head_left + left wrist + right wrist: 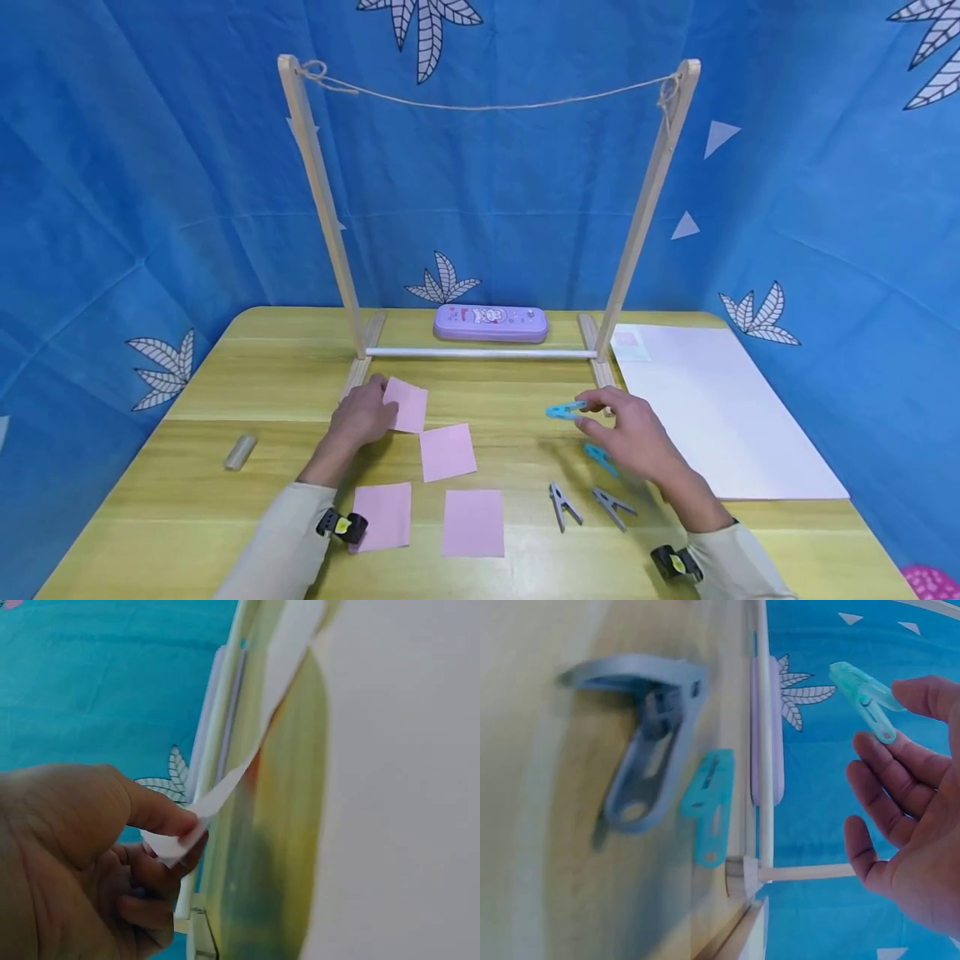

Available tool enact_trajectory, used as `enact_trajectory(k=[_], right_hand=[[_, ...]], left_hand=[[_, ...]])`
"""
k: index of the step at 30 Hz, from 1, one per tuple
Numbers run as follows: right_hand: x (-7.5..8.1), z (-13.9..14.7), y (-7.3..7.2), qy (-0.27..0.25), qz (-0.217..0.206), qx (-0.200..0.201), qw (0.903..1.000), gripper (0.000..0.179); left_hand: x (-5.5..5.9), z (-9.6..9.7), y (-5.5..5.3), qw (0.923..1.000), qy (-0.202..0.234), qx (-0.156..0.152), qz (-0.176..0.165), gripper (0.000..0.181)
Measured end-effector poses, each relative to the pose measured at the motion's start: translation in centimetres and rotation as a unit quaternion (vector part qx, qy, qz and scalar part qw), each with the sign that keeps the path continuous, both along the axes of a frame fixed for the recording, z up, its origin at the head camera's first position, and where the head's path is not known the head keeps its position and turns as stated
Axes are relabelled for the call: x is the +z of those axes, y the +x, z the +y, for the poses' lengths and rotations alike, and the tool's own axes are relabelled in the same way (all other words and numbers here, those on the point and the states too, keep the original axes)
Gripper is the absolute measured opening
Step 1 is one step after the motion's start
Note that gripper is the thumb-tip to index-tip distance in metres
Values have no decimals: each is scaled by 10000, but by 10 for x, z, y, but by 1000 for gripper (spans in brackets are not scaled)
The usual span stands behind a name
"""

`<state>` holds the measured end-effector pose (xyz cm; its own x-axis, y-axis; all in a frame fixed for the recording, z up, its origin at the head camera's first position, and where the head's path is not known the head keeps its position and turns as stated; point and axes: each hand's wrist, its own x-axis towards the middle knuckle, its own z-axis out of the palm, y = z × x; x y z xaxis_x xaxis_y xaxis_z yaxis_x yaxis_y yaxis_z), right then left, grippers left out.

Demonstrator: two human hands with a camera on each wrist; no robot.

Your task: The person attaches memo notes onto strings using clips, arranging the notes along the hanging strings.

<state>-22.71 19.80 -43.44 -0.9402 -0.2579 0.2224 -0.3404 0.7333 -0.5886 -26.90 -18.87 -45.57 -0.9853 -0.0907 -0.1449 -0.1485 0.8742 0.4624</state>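
Note:
My left hand (365,412) pinches a square pink paper (408,406) between thumb and fingers, near the foot of the wooden frame's left post. In the left wrist view the thumb presses on the paper's edge (180,844), and the sheet looks bent. Over on the right, my right hand (626,429) holds a light blue clothespin (564,410) by its handle ends, raised above the table. The right wrist view shows that clothespin (862,697) between thumb and fingertips. Below this hand lie another blue clothespin (600,457) and two grey clothespins (564,506).
Three more pink papers (447,452) lie around the table's middle and front. A wooden frame (648,200) with a string (480,107) across its top stands behind. Also here are a purple pencil case (491,323), a white board (720,408) and a small translucent block (241,452).

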Motion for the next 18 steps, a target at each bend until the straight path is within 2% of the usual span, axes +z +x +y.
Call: enact_trajectory(k=[4, 6, 11, 15, 18], right_hand=[[5, 0, -2, -562, -130, -81, 9983, 30], [6, 1, -1, -868, -263, -169, 9957, 31], [7, -1, -2, -1570, -505, -249, 9860, 32], [12, -5, -6, -1877, -461, -206, 9809, 32], [19, -7, -9, -1905, -316, -167, 9810, 32]], left_hand=[[9, 0, 1, 9968, 319, 6, 728, 33], [13, 2, 2, 9923, 510, 28, 1128, 33], [27, 6, 0, 9773, 1025, 228, 1839, 30], [41, 6, -7, 9628, 1263, 336, 2365, 26], [52, 7, -12, 9575, 1375, 353, 2513, 28]])
